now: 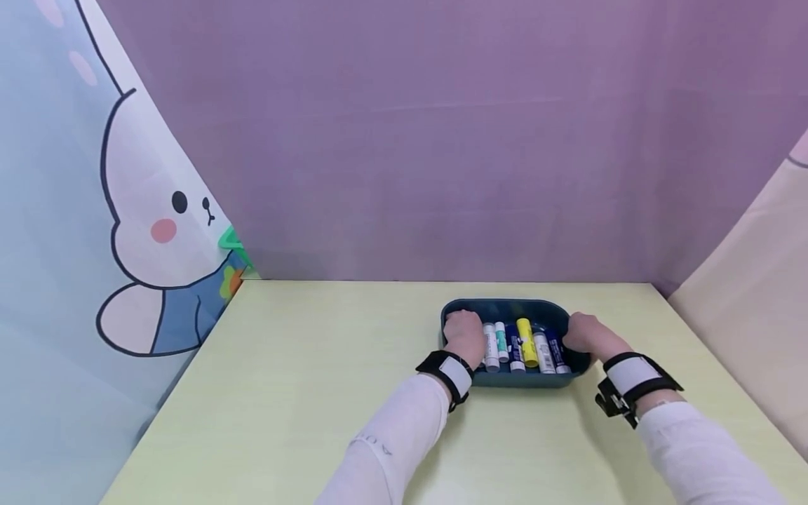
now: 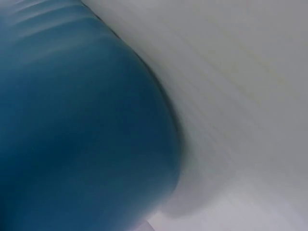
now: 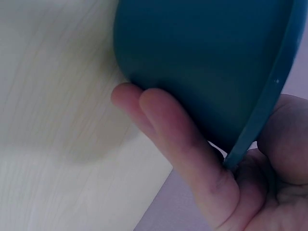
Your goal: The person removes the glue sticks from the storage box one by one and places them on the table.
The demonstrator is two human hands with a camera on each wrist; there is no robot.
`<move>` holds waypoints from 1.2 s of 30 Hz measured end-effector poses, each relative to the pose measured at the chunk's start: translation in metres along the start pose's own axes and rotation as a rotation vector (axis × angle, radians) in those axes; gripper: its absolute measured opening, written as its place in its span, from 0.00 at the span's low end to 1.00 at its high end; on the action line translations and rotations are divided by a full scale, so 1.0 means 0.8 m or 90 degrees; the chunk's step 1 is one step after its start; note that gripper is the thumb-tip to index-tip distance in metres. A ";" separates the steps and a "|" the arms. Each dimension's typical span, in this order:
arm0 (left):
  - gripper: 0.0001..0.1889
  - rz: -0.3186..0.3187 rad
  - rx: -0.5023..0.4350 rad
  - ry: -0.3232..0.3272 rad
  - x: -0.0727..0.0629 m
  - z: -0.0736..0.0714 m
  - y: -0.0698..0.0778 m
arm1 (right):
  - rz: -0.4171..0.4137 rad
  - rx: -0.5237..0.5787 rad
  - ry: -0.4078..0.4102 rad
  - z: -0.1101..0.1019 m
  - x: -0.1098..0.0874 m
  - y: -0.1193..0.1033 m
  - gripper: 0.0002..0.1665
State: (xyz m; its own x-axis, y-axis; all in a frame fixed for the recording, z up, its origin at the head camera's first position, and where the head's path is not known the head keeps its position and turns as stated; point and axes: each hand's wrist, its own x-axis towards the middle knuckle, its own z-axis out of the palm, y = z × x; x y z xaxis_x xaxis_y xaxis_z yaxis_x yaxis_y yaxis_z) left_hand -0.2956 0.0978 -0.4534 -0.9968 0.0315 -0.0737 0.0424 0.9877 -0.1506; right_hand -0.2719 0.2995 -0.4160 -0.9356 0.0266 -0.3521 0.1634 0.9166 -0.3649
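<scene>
A dark teal plastic tray (image 1: 524, 380) with rounded corners stands on the table toward the back right. My left hand (image 1: 466, 335) grips its left end, with the fingertips hidden in the head view. At the opposite end, my right hand (image 1: 590, 334) holds the rim. The right wrist view shows two fingers (image 3: 168, 120) against the tray's outer wall (image 3: 192, 53) and the thumb on the rim's inner side. Inside lie several glue sticks, among them a yellow one (image 1: 527, 342), a white one (image 1: 490, 348) and a dark blue one (image 1: 557, 351).
The pale wood-look table (image 1: 284, 393) carries the tray. Behind it hangs a purple cloth (image 1: 404, 140). A curtain with a cartoon print (image 1: 158, 231) borders the left side, and a light cloth (image 1: 757, 280) the right.
</scene>
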 end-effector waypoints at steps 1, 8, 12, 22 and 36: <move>0.17 0.001 0.003 0.004 -0.001 0.000 0.000 | -0.001 -0.002 0.002 0.000 0.001 0.000 0.17; 0.15 0.004 -0.012 0.013 -0.003 -0.002 -0.004 | -0.003 -0.014 -0.001 0.000 0.004 -0.001 0.17; 0.12 -0.008 -0.100 0.012 -0.005 -0.007 -0.007 | 0.001 -0.009 -0.006 0.001 0.004 -0.001 0.17; 0.09 0.019 -0.145 0.030 -0.014 -0.021 -0.019 | -0.003 -0.021 -0.002 -0.002 0.005 -0.005 0.16; 0.23 0.103 -0.285 -0.017 -0.015 -0.091 -0.086 | -0.009 -0.030 -0.011 -0.003 -0.001 -0.003 0.16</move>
State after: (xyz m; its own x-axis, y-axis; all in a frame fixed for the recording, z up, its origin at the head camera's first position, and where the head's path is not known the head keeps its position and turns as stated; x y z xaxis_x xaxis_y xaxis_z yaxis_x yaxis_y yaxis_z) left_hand -0.2915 0.0404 -0.3707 -0.9774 0.1926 -0.0871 0.1581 0.9397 0.3034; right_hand -0.2723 0.2986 -0.4130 -0.9324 0.0069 -0.3614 0.1345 0.9347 -0.3291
